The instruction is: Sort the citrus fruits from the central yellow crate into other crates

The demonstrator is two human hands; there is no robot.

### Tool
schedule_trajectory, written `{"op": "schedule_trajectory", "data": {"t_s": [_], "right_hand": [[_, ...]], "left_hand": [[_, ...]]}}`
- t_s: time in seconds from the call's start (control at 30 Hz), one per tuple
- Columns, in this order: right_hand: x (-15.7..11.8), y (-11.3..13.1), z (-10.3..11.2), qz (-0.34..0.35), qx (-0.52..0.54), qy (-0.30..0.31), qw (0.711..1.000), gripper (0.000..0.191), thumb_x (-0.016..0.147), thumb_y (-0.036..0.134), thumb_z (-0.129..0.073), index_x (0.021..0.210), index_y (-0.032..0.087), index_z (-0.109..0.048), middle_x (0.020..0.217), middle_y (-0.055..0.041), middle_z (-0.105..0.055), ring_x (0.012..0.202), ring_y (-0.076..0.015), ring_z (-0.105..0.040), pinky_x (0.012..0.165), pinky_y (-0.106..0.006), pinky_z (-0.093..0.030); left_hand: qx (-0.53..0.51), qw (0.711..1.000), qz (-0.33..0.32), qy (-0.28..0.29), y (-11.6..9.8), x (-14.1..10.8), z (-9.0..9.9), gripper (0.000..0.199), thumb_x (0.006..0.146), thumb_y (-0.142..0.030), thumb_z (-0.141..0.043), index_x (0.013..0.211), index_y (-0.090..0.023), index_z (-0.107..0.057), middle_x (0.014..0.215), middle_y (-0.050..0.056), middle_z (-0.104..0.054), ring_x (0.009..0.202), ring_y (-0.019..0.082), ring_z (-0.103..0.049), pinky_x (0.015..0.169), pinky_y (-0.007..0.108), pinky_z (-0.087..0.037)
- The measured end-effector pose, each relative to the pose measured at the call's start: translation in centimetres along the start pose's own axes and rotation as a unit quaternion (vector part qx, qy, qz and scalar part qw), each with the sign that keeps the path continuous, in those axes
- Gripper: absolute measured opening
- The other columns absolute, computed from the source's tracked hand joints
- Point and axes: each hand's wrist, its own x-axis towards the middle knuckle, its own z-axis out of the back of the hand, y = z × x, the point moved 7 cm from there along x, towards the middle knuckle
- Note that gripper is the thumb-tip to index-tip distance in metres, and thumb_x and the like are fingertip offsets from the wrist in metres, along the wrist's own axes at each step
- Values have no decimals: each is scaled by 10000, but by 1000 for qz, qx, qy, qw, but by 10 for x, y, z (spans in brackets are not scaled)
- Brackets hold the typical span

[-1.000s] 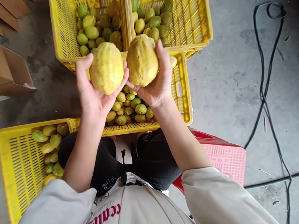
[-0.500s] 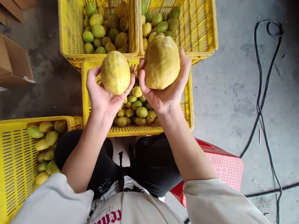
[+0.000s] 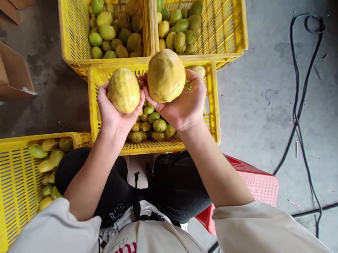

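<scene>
My left hand (image 3: 112, 110) cups a yellow, faintly ribbed papaya (image 3: 124, 90) from below, its fingers curled round the sides. Beside it, my right hand (image 3: 184, 103) supports a larger yellow papaya (image 3: 166, 76), which lies toward the fingers with the thumb side of the palm bare. Both hands are palm up, close together, above a yellow crate (image 3: 216, 113). Smaller green and yellow papayas (image 3: 159, 125) show inside that crate below my wrists; the hands and held fruit hide much of its contents.
Two yellow crates (image 3: 153, 26) with papayas stand at the far side. Another yellow crate (image 3: 9, 185) is at my left, near my knee. A red and pink stool (image 3: 258, 186) is at the right, with black cables (image 3: 297, 117) on the floor. Cardboard boxes (image 3: 9, 70) lie at the left.
Both hands have moved slightly left, and the fruits are closer together. The larger papaya has shifted left in my right hand and turned, and the thumb has come off it.
</scene>
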Motion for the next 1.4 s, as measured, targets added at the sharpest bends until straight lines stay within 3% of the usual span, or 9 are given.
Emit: {"op": "schedule_trajectory", "data": {"t_s": [0.13, 0.23, 0.47, 0.63, 0.77, 0.87, 0.97, 1.13, 1.4], "right_hand": [[5, -1, 2, -37, 40, 14, 998, 482, 984, 510, -353, 1256, 213, -617, 1002, -99, -752, 1071, -263, -719, 765, -438, -683], [7, -5, 4, -66, 45, 12, 997, 575, 944, 649, -416, 1265, 221, -625, 973, -71, -744, 947, -234, -718, 679, -338, -664], [3, -8, 2, -62, 28, 19, 997, 578, 906, 710, -466, 1195, 245, -654, 991, -80, -739, 857, -226, -708, 623, -313, -646], [3, -4, 0, -42, 50, 49, 997, 449, 886, 566, -525, 1231, 300, -635, 986, -42, -741, 991, -277, -721, 772, -465, -673], [-2, -2, -4, -6, 20, 21, 1000, 365, 945, 460, -435, 1199, 296, -640, 1004, -48, -751, 1145, -287, -702, 907, -545, -645], [-6, -2, -7, 19, -27, -2, 999, 326, 970, 496, -442, 1094, 275, -648, 980, -48, -755, 1228, -276, -680, 991, -539, -620], [-7, -3, -8, 22, -81, -17, 996, 373, 996, 532, -390, 977, 283, -667, 913, 15, -764, 1294, -215, -661, 1068, -436, -583], [-6, -2, -4, 19, -139, -49, 989, 375, 943, 536, -397, 869, 305, -683, 880, 31, -790, 1414, -199, -570, 1085, -371, -556], [-8, 0, -8, 36, -42, 9, 998, 338, 983, 452, -400, 1112, 265, -650, 1029, -56, -774, 1314, -268, -642, 1008, -562, -606]], "left_hand": [[2, 1000, -3, -5, 2, 0, 0, 374, 949, -488, -436, 1088, -275, -709, 932, 67, -774, 965, 216, -772, 745, 231, -628], [-6, 1000, 17, 23, 7, -2, -4, 390, 953, -487, -441, 1107, -235, -696, 906, 79, -765, 908, 221, -776, 708, 232, -622], [-30, 999, 23, 25, 6, -9, -3, 425, 973, -502, -404, 1139, -218, -672, 869, 76, -757, 845, 206, -770, 745, 248, -634], [-21, 1000, 1, -4, -3, -12, -1, 327, 969, -484, -440, 1073, -276, -669, 860, 50, -753, 905, 211, -766, 738, 245, -634], [-42, 999, -14, -6, -9, -14, -2, 290, 965, -475, -468, 1042, -280, -668, 821, 50, -737, 950, 232, -760, 756, 268, -644], [-39, 999, -1, -1, -8, -15, -3, 305, 967, -479, -470, 1060, -263, -664, 855, 59, -734, 964, 238, -757, 777, 283, -649], [-34, 999, 0, 1, -6, -13, -1, 264, 960, -449, -492, 1074, -278, -657, 900, 56, -734, 988, 235, -753, 783, 288, -652], [-17, 1000, -9, -5, -5, -10, 2, 209, 971, -415, -496, 1037, -278, -638, 912, 43, -718, 998, 219, -754, 794, 288, -656], [-32, 999, 0, 21, -9, -17, -6, 306, 996, -398, -425, 1142, -239, -642, 955, 74, -758, 1018, 244, -761, 753, 289, -660]]}}
